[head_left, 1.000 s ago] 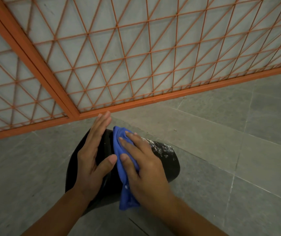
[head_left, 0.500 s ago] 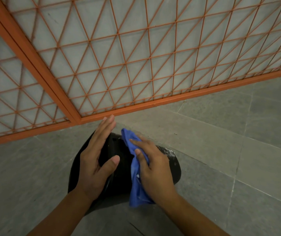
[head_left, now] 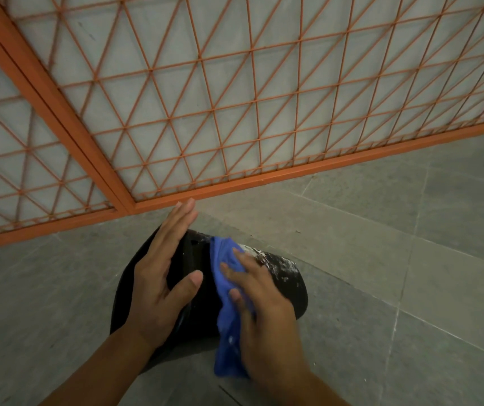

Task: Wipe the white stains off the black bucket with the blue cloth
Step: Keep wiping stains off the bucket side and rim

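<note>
The wiping step is in hand. The black bucket [head_left: 289, 291] lies on its side on the grey tiled floor [head_left: 410, 273], just in front of an orange metal grille [head_left: 234, 112]. The left hand [head_left: 158, 285] rests flat on the bucket with straight fingers and the thumb spread, and it seems to hold the bucket steady. The right hand [head_left: 261, 303] presses the blue cloth [head_left: 226, 326] against the upper side of the bucket; its fingers lie over the cloth and the lower end of the cloth hangs free below the hand. The two hands are close together but they do not touch. White stains [head_left: 281, 266] are visible just beyond the right fingertips, toward the far right edge of the bucket, so I judge the task is only partly done. The next move probably calls for pushing the cloth forward and to the right over these specks, with firm pressure, while the left hand keeps the bucket from rolling.
</note>
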